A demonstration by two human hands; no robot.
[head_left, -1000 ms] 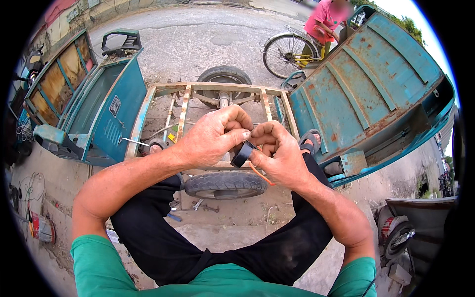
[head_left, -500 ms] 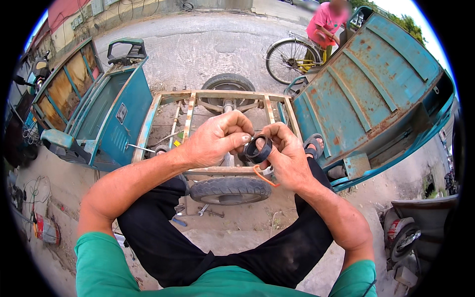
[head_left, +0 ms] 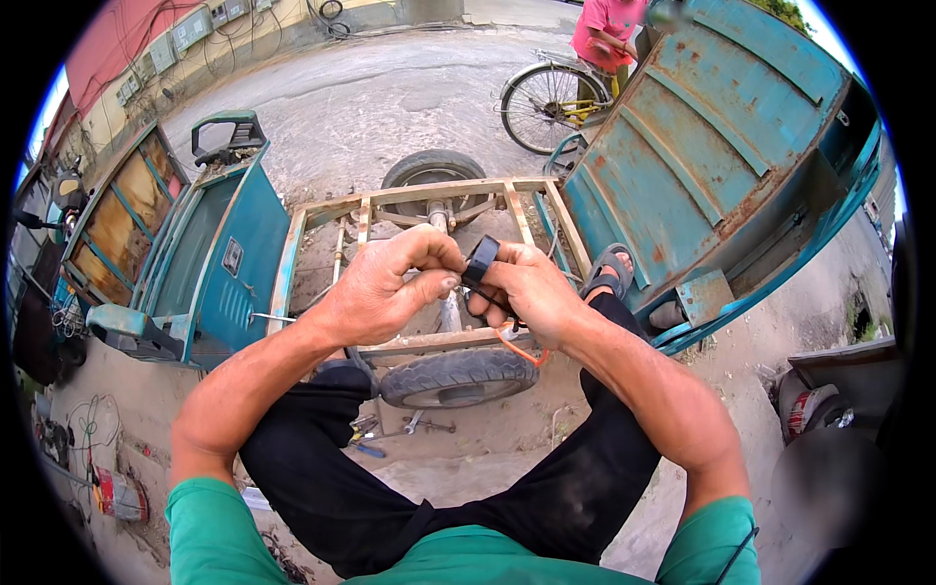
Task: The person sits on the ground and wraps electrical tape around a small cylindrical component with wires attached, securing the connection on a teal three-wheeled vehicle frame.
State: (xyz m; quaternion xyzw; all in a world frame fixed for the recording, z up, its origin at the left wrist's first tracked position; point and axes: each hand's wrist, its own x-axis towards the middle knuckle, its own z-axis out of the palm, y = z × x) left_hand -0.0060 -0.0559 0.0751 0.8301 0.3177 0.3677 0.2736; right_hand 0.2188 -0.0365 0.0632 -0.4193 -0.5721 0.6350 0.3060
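Observation:
My right hand [head_left: 522, 288] grips a black tape roll [head_left: 480, 258], which stands on edge in my fingers. A dark strand and an orange wire [head_left: 536, 357] with a pale end hang below that hand. My left hand [head_left: 398, 285] is closed in a pinch just left of the roll; what its fingertips hold is too small to make out. Both hands are over a bare metal frame [head_left: 512, 195] with an axle [head_left: 448, 312] under it, one tyre [head_left: 458, 378] near my legs and another [head_left: 429, 164] at the far side.
Teal body sections stand at left [head_left: 219, 253] and right [head_left: 707, 146]. A person in pink [head_left: 600, 29] is beside a yellow bicycle [head_left: 551, 107]. Wrenches [head_left: 414, 424] and screwdrivers lie by my legs. A wall with meter boxes [head_left: 195, 29] backs the street; a red-and-white container [head_left: 122, 492] sits lower left.
The tape roll has turned upright and risen between my hands. My right hand has shifted with it, and my left fingertips stay close beside it. The view has also shifted slightly.

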